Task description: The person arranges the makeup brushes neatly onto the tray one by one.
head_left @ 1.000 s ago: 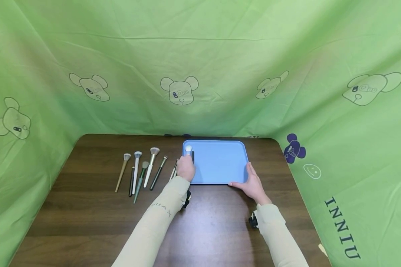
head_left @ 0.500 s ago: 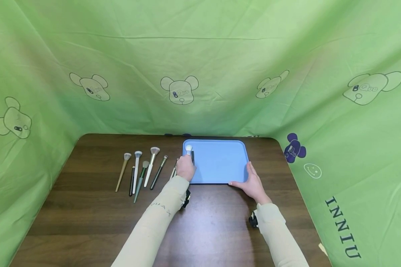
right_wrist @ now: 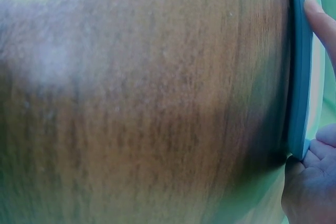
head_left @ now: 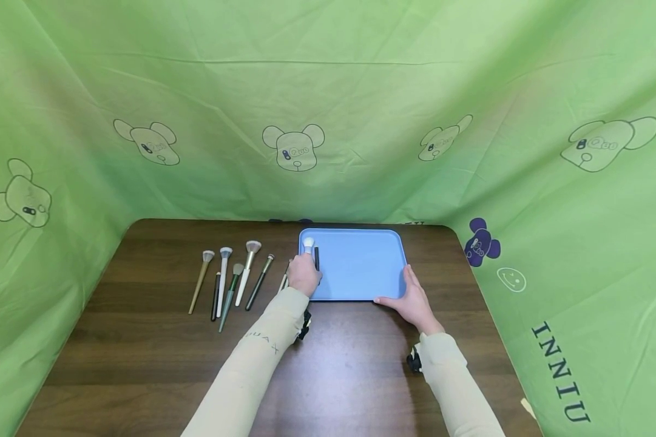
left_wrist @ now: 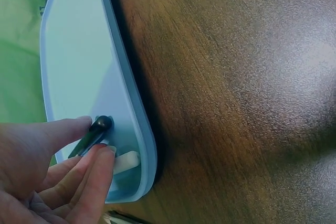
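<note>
In the head view, a light-blue tray lies near the table's back edge. My left hand is over its left end; in the left wrist view its thumb and fingers pinch the rounded end of a black-handled makeup brush. Beside that handle lies a white-handled makeup brush, its white bristle head showing beyond the hand. My right hand grips the tray's near right corner, thumb along the front rim and fingers along the right side. The black brush's bristles are hard to make out.
Left of the tray, several makeup brushes lie on the dark wooden table, among them a tan-handled brush and a dark green brush. Light-handled brushes lie partly hidden by my left hand. Green printed cloth hangs around the table.
The black-handled brush has shifted slightly right within the tray, with my left fingers on it. My right hand and the tray stay in place.
</note>
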A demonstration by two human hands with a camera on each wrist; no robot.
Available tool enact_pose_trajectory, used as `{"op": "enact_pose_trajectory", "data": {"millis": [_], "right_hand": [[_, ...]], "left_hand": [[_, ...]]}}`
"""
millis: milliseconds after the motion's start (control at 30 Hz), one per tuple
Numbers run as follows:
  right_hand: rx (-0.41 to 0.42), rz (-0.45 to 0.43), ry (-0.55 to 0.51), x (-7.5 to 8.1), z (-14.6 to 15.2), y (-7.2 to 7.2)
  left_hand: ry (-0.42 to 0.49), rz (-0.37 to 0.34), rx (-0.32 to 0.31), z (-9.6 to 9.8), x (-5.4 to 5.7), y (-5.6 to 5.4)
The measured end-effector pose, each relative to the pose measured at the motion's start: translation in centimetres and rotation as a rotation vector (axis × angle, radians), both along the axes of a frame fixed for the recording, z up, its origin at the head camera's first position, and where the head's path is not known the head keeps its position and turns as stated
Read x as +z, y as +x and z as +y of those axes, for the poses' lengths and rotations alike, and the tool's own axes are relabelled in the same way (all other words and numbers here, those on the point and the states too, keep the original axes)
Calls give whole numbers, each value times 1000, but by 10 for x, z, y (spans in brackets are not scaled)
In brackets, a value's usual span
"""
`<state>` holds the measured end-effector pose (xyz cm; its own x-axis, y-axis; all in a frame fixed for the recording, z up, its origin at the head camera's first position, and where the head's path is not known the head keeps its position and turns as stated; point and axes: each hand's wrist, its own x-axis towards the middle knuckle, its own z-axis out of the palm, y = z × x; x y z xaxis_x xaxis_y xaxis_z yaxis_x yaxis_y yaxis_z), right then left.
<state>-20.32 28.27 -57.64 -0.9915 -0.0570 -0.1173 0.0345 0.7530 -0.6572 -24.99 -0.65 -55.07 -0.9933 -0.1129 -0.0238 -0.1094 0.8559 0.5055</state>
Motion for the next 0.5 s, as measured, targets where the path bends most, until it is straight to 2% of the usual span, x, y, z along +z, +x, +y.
{"op": "enact_pose_trajectory", "data": {"millis": [267, 500], "right_hand": [[-1, 1, -3, 2, 0, 2], [-1, 3, -7, -1, 1, 1]], "left_hand": [[25, 29, 0, -2, -1, 0], [43, 13, 9, -1, 0, -1]]}}
